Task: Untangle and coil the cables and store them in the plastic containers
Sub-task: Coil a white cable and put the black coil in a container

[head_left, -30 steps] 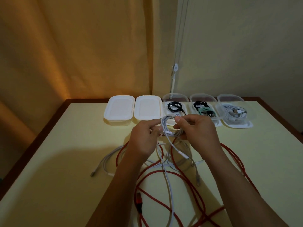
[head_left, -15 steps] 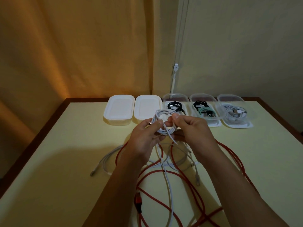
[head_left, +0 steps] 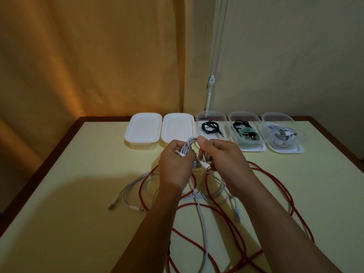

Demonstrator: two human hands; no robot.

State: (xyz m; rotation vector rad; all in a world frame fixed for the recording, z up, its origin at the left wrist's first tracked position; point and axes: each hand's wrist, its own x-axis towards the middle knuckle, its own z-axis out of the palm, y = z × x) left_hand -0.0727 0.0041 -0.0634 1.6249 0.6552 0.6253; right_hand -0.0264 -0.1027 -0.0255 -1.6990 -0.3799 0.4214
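Across the upper middle of the frame stood two closed opaque white plastic containers (head_left: pixel 143 133) (head_left: pixel 178 129), then three clear plastic containers: one with a coiled black cable (head_left: pixel 210 127), one with black and mint-green cables (head_left: pixel 245 132), one with white cables (head_left: pixel 282 136). At centre, my left hand (head_left: pixel 174 164) and right hand (head_left: pixel 222 156) pinched a coiled white cable (head_left: pixel 186 147). A long red cable (head_left: pixel 232 219) sprawled over the pale yellow table (head_left: pixel 69 194) below.

Containers (head_left: pixel 211 127) behind cable tangle (head_left: pixel 216 209) (row, table's (head_left: pixel 59 194) far edge).
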